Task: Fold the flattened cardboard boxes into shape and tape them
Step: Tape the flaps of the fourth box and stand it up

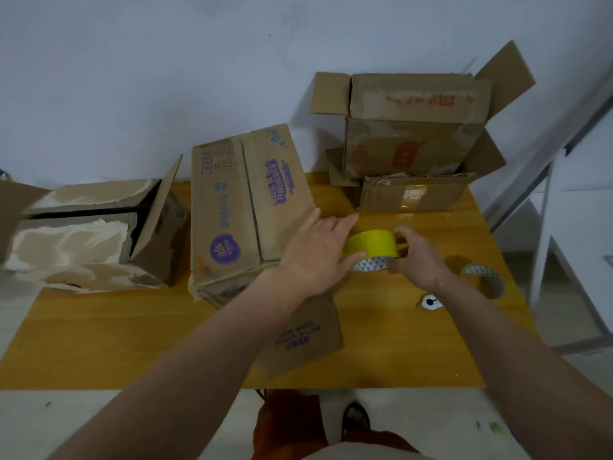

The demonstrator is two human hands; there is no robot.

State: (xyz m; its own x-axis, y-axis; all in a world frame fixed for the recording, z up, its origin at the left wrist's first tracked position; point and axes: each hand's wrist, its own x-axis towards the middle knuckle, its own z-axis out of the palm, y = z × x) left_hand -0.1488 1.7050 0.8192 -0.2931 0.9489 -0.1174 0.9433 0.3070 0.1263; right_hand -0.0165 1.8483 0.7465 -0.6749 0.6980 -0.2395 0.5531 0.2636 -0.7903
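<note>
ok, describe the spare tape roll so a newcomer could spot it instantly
Start at the yellow wooden table and go to its right edge. There a nearly spent clear tape roll lies beside a small white disc. Unlike the full yellow tape roll held in both hands, nobody touches it.

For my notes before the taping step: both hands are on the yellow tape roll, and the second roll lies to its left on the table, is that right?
Not quite. The head view shows both the left hand and right hand on the yellow tape roll, but the second roll lies to its right on the table.
</note>
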